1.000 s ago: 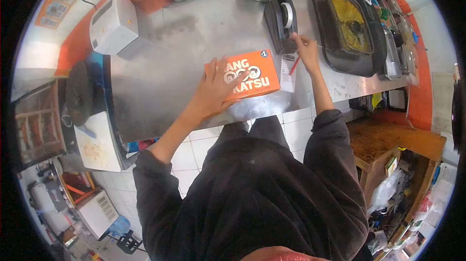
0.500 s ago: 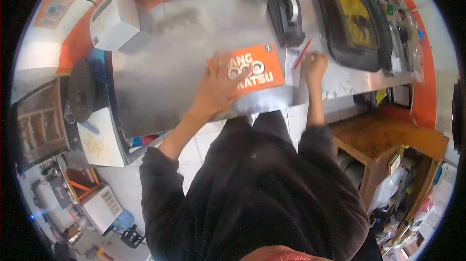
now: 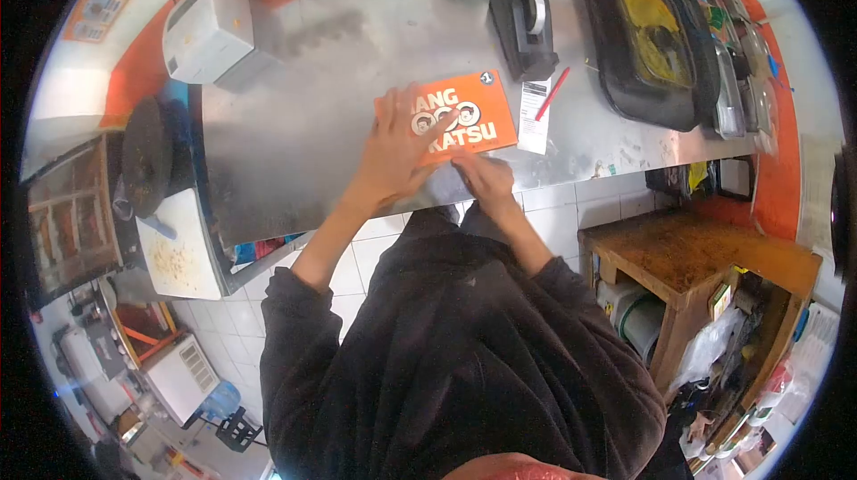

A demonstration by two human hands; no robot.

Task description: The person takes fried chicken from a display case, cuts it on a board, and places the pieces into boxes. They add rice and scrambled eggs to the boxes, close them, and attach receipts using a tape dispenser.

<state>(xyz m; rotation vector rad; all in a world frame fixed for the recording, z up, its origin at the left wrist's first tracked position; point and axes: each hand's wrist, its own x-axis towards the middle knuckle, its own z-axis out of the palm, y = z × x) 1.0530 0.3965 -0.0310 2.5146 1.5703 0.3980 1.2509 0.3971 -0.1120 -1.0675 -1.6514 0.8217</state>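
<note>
An orange cardboard food box (image 3: 489,114) with white lettering and round face prints lies on the metal counter. My left hand (image 3: 393,152) rests on its left part with the fingers stretched out over the lid. At the box's front edge is my right hand (image 3: 486,178), its fingers drawn together; whatever they pinch is hidden or too small to name. Just right of the box lies a printed paper slip (image 3: 534,134) with a red pen (image 3: 553,95) across it. Behind the slip stands a black tape dispenser (image 3: 513,29) with a roll of clear tape.
A white boxy device (image 3: 207,29) stands at the back left of the counter (image 3: 295,141). To the right is a large black lidded container (image 3: 616,78) with a yellow panel. A wooden shelf unit (image 3: 678,248) sits below right, and a stained white board (image 3: 178,252) at left.
My right hand has moved left and toward me, from beside the pen to the box's front edge. My left hand stays on the box.
</note>
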